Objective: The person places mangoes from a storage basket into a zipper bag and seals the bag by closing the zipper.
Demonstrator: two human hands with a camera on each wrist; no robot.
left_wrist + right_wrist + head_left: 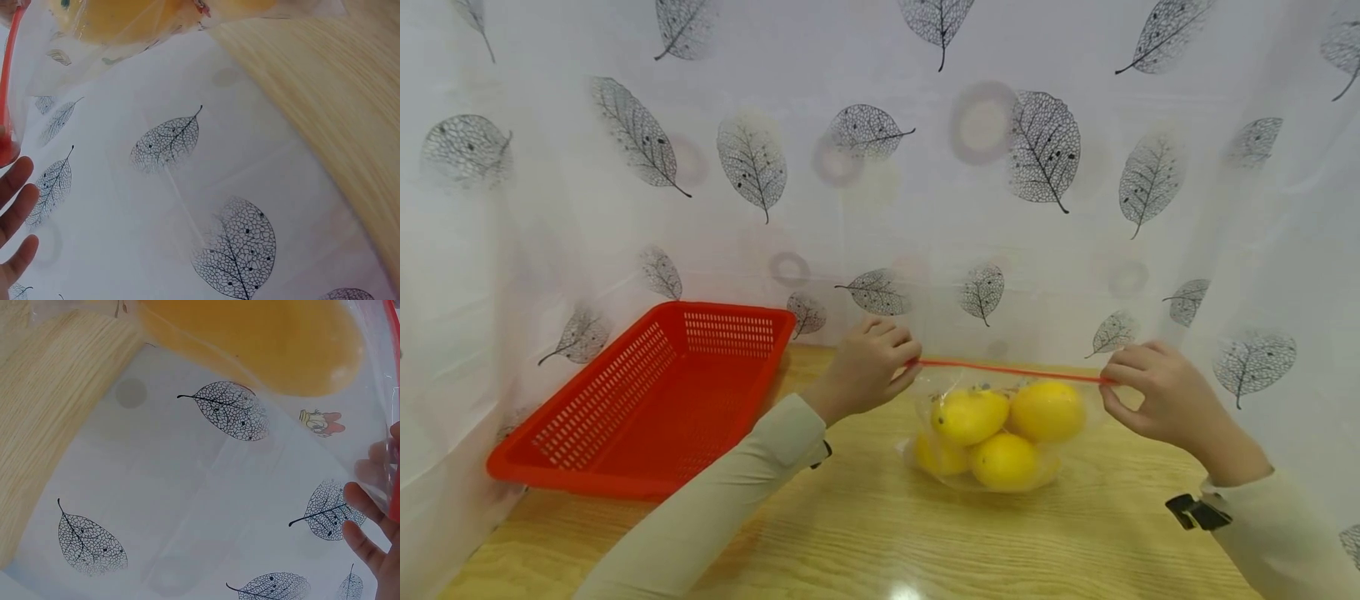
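A clear zip bag (925, 390) with a red strip (1011, 370) along its top holds several lemons (1048, 412) just above or on the table. My left hand (865, 371) pinches the strip's left end between thumb and forefinger. At the opposite end, my right hand (1165, 400) pinches the corner, so the strip is stretched nearly straight between them. The other left fingers (19, 212) spread away from the strip in the left wrist view. A small printed cartoon figure (320, 422) shows on the bag in the right wrist view.
To the left, a red plastic basket (775, 367) with slotted sides stands on the wooden table (880, 542). Behind and around the table hangs a white curtain (880, 225) printed with dark leaves. Dark straps (1198, 512) circle the sleeves near the wrists.
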